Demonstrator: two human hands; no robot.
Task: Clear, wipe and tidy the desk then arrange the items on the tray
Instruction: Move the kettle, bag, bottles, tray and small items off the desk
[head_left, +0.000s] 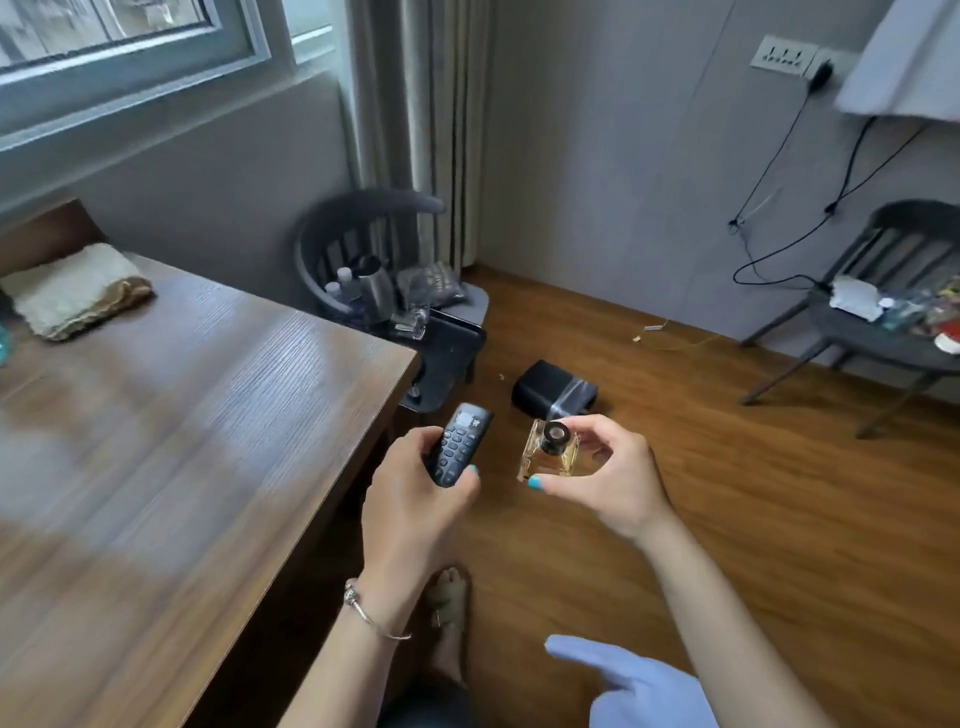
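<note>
My left hand (415, 483) grips a small dark keypad phone (458, 444), its screen end pointing up and away, just off the desk's right edge. My right hand (605, 475) pinches a square amber perfume bottle with a black cap (550, 449) between thumb and fingers, held over the floor. The wooden desk (171, 426) fills the left side; its top looks streaked and glossy. A folded cream and brown cloth (72, 291) lies at the desk's far left corner.
A dark chair (363, 244) beyond the desk holds bottles, a metal cup, a glass and a dark tray-like slab. A black box (553, 389) lies on the wooden floor. A second chair (883, 312) with clutter stands at right, under hanging cables.
</note>
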